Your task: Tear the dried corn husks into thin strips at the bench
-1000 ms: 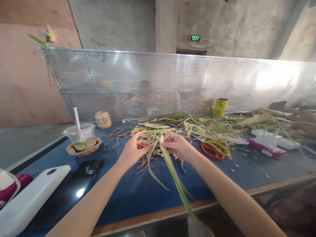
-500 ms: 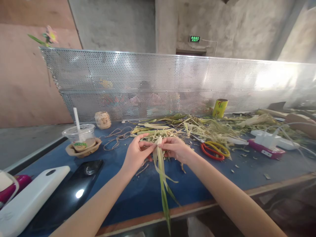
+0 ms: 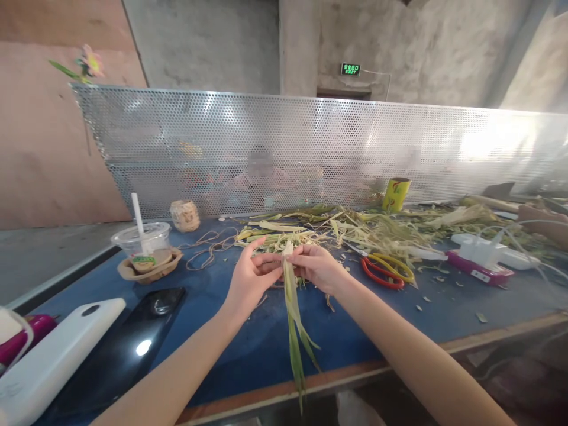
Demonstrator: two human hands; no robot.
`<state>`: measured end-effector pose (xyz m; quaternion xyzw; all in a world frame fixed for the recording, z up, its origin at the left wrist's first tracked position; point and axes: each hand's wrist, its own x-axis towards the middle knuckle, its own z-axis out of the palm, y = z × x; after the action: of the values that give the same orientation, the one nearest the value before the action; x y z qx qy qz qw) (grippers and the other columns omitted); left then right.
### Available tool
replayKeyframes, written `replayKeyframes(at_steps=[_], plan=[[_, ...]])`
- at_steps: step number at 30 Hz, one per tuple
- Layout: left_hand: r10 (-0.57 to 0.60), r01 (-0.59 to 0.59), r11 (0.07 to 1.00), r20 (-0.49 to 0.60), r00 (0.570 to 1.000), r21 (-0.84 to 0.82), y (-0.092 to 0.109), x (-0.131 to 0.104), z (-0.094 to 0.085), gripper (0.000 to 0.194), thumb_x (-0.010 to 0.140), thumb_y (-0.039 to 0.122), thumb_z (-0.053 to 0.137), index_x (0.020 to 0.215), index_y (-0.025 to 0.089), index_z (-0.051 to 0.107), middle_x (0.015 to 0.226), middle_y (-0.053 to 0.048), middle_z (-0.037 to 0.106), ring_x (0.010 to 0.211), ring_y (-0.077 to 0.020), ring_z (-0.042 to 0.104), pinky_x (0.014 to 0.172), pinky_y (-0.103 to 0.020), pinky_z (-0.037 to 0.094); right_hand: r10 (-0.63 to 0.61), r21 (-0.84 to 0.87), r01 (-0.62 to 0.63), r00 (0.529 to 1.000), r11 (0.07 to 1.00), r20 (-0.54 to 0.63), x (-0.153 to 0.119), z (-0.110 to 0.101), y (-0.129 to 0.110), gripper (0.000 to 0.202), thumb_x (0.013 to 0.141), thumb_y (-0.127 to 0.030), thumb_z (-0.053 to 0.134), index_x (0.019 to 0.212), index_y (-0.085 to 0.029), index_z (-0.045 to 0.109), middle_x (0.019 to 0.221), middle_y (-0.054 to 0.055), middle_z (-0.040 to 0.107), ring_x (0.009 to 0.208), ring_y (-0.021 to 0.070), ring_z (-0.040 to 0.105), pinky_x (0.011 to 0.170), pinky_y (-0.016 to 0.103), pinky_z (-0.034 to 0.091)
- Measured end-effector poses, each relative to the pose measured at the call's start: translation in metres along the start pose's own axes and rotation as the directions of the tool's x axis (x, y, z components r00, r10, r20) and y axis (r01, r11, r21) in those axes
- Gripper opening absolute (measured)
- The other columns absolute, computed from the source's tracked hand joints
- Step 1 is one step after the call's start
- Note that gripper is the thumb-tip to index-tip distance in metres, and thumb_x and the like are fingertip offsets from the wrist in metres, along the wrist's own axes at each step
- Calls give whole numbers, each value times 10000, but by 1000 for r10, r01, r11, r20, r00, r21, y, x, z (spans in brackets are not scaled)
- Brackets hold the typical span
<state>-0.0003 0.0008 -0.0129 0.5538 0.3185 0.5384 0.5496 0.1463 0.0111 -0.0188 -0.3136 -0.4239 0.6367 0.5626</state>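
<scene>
Long pale green leaf strips (image 3: 291, 296) hang down over the blue table (image 3: 248, 367), pinched at their top between both hands. My left hand (image 3: 254, 273) grips them from the left with thumb and fingertips. From the right, the thumb and fingers of my right hand (image 3: 316, 267) close on the same top end. Just behind my hands lies a heap of dry husk pieces and stalks (image 3: 373, 231). Scissors with red and yellow handles (image 3: 386, 271) lie to the right of my right hand.
At left are a lidded cup with a straw (image 3: 146, 242), a black phone (image 3: 128, 349), a white power bank (image 3: 66, 355), string (image 3: 208, 248) and a small jar (image 3: 185, 215). A yellow tube (image 3: 396, 194) and power strip (image 3: 479, 269) stand right. Another person's hand (image 3: 539, 222) shows far right.
The hanging strips have drawn closer together and their lower ends have shifted slightly. My left fingers have moved a little at the top end. Both hands stay in nearly the same place.
</scene>
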Motion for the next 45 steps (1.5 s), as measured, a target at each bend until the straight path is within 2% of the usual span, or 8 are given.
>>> replayKeyframes(at_steps=[14, 21, 23, 26, 28, 33, 38, 45], plan=[[69, -69, 997, 4, 998, 45, -8, -3, 4, 894, 586, 106, 703, 1306, 223, 187, 928, -23, 512, 782, -164, 603, 631, -289, 524, -106, 40, 110, 990, 993, -88, 0, 2, 1, 416, 427, -152, 808, 709, -159, 502, 580, -51, 637, 495, 99, 607, 528, 221, 479], [-88, 74, 986, 85, 993, 150, -19, -2, 1, 930, 542, 67, 675, 1307, 223, 170, 1037, -64, 465, 656, -118, 579, 550, -282, 499, -173, 75, 184, 977, 980, -124, 0, 1, -9, 436, 476, -166, 793, 770, -178, 471, 596, -56, 629, 596, 143, 651, 514, 237, 514], [-179, 147, 976, 209, 961, 157, -19, -5, 0, 948, 529, 37, 656, 1311, 226, 154, 1005, -61, 488, 602, -127, 588, 513, -295, 487, -210, 86, 222, 969, 971, -128, 0, -1, -11, 429, 486, -170, 789, 767, -185, 465, 598, -57, 624, 629, 165, 662, 502, 245, 519], [-305, 218, 948, 463, 832, 232, -18, -10, -1, 823, 577, 31, 623, 1284, 211, 243, 928, -58, 561, 648, -186, 636, 579, -339, 488, -275, 64, 287, 950, 956, -148, 0, -3, -14, 410, 498, -172, 781, 752, -192, 460, 599, -55, 624, 650, 179, 669, 497, 250, 526], [-317, 198, 943, 543, 778, 267, -15, -11, -2, 704, 615, 32, 593, 1244, 204, 327, 937, -72, 593, 802, -222, 637, 682, -355, 474, -314, 41, 324, 935, 945, -166, -1, -2, -14, 397, 503, -171, 776, 744, -194, 462, 595, -57, 621, 653, 180, 669, 499, 253, 532], [-244, 276, 961, 423, 873, -15, -5, -6, 1, 610, 608, 62, 576, 1171, 220, 403, 1100, -82, 576, 1009, -224, 560, 809, -337, 423, -352, 9, 358, 923, 934, -155, -4, 6, -13, 359, 534, -173, 759, 743, -193, 469, 616, -62, 625, 641, 151, 667, 502, 218, 532], [-400, 493, 868, 500, 768, -63, -4, -11, 8, 329, 787, 319, 543, 1057, 139, 489, 838, -104, 657, 760, -241, 642, 736, -408, 447, -354, 18, 359, 926, 933, -134, -3, 7, -11, 356, 535, -183, 759, 738, -192, 467, 633, -48, 646, 595, 148, 665, 524, 239, 545], [-388, 459, 887, 471, 792, -41, -8, -12, 7, 327, 741, 329, 624, 1001, 135, 580, 653, 12, 496, 623, -146, 547, 623, -343, 458, -368, 125, 402, 901, 907, -228, 5, -11, -20, 361, 479, -167, 782, 697, -186, 495, 620, -30, 639, 653, 168, 660, 558, 270, 550]])
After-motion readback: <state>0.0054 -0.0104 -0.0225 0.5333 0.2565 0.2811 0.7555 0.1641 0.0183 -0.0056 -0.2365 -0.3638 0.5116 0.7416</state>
